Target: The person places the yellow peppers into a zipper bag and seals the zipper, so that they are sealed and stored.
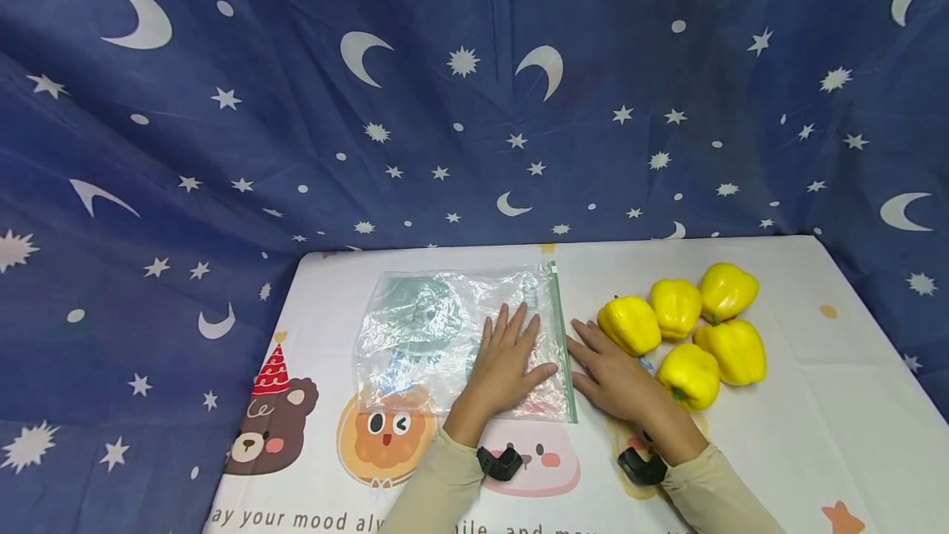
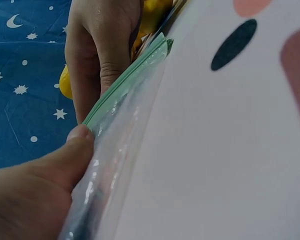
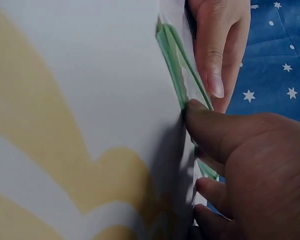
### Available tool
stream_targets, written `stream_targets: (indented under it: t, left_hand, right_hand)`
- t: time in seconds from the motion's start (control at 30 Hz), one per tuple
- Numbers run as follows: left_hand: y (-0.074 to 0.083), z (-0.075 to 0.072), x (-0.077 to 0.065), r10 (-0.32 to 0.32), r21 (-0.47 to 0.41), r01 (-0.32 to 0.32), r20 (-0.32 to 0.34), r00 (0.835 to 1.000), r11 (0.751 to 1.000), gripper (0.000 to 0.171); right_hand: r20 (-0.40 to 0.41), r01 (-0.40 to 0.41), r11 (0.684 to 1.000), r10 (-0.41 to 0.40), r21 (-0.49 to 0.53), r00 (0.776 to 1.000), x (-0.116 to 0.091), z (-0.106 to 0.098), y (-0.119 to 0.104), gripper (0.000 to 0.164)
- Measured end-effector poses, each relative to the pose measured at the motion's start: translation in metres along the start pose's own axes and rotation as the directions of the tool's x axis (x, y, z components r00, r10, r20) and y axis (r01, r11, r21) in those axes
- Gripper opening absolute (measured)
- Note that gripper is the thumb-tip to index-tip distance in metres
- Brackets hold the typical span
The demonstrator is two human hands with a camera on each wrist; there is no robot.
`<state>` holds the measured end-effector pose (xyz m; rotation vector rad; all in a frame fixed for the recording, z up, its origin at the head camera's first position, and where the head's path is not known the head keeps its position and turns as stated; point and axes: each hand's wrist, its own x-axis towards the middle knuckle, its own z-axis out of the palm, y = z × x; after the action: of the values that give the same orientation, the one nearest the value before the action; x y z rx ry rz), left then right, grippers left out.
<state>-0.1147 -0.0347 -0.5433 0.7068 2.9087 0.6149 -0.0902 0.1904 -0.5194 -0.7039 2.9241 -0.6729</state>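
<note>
A clear plastic zip bag (image 1: 426, 328) lies flat on the table, its green zip edge (image 1: 563, 344) to the right. My left hand (image 1: 504, 369) rests on the bag with its fingers spread. In the left wrist view, that hand's thumb (image 2: 72, 155) lies right at the green edge. My right hand (image 1: 619, 377) has its fingers extended towards the zip from the other side. The right wrist view shows its thumb (image 3: 210, 125) against the green strip (image 3: 172, 67), whose two lips stand apart near one end. Several yellow bell peppers (image 1: 678, 307) sit just beyond the right hand.
A white tablecloth (image 1: 808, 435) printed with cartoon figures and lettering covers the table. Behind and to the sides hangs a dark blue curtain (image 1: 445, 105) with moons and stars. Each wrist wears a black band (image 1: 500, 464).
</note>
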Motion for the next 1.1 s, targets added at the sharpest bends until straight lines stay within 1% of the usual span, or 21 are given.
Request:
stream_targets:
  t: [0.2,0.3,0.57,0.77,0.93,1.1]
  left_hand:
    - [-0.0004,-0.0013,-0.0016,0.010,0.047,-0.011,0.011,1.000,0.999,0.068]
    - [-0.0005,-0.0015,-0.0024,0.009,0.062,-0.010,0.014,1.000,0.998,0.065]
    - [0.0005,0.0003,-0.0024,-0.003,0.118,-0.002,0.043,0.999,0.993,0.064]
    - [0.0006,0.0009,-0.0037,-0.054,0.201,0.039,0.072,0.996,0.979,0.065]
    - [-0.0004,0.0007,-0.0058,-0.072,0.222,0.054,0.071,0.995,0.974,0.067]
    - [-0.0017,0.0002,-0.0064,-0.074,0.220,0.058,0.066,0.995,0.974,0.068]
  right_hand:
    - [-0.012,0.005,1.000,-0.006,-0.027,1.000,0.0012,0.0014,0.0004,0.060]
    - [-0.012,0.003,0.999,-0.004,-0.036,1.000,0.0020,0.0026,0.0010,0.060]
    - [-0.007,-0.010,0.999,0.010,-0.040,1.000,0.0015,0.0034,0.0015,0.061]
    - [-0.011,-0.012,0.999,0.011,-0.030,1.000,0.0022,0.0039,0.0015,0.061]
    - [-0.008,-0.028,0.999,0.028,-0.032,1.000,0.0019,0.0045,0.0014,0.063]
    - [-0.013,-0.031,0.999,0.031,-0.042,0.999,0.0013,0.0044,0.0015,0.063]
